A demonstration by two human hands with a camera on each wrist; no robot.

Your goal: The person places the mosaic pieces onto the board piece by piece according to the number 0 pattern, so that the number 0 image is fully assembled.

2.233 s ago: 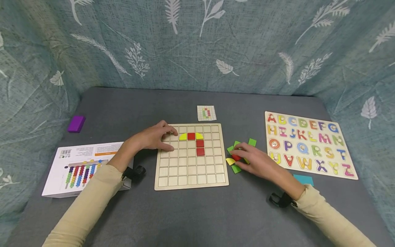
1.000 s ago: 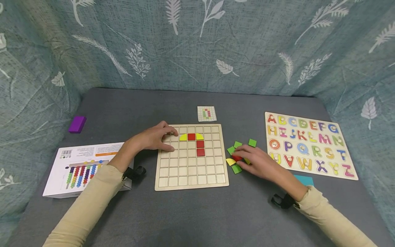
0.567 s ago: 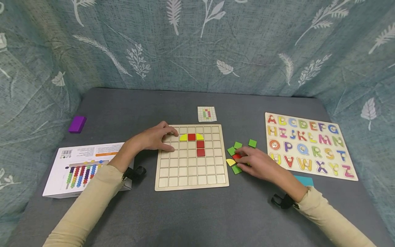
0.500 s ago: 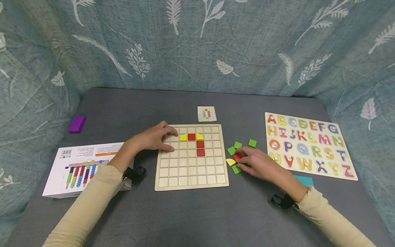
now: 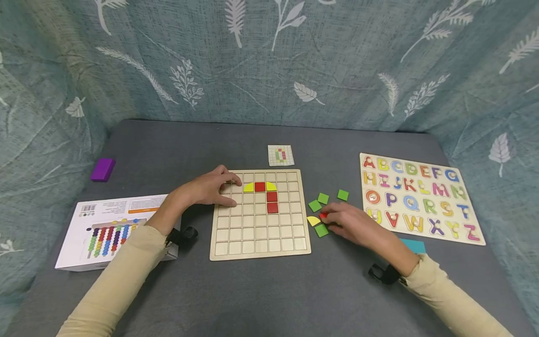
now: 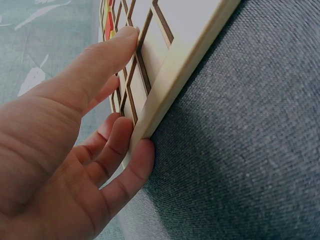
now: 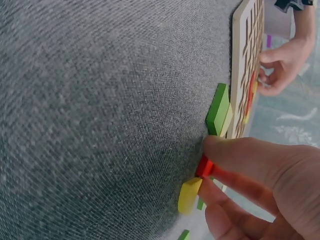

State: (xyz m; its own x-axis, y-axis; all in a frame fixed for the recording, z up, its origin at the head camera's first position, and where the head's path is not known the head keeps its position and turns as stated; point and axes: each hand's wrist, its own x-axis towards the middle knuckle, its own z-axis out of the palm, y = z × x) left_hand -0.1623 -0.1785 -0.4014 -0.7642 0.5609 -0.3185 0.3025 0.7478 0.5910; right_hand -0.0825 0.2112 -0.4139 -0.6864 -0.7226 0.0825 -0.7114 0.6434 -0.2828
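My left hand (image 5: 206, 188) rests at the left side of a wooden grid board (image 5: 236, 252). In the left wrist view its thumb lies on the board's face and the fingertips touch the edge. Yellow quarter-round tiles (image 5: 249, 187) and red square tiles (image 5: 272, 207) sit in the upper cells. Right of the board, my right hand (image 5: 351, 223) pinches a red tile (image 7: 204, 166) between thumb and fingertips, low over the table and partly hidden. Around it lie several green square tiles (image 5: 321, 230) and a yellow quarter-round tile (image 5: 313, 220); another yellow piece (image 7: 189, 196) is right by the fingertips.
Behind the board lies a small pattern card (image 5: 280, 155). An alphabet puzzle board (image 5: 425, 199) is at the right, with a teal piece (image 5: 414, 245) beside its near edge. At the left are a white box (image 5: 105, 231) and a purple block (image 5: 103, 170).
The right hand's fingers have drawn in from over the loose tiles onto the red tile, uncovering more of the green ones. The left hand keeps its place on the board.
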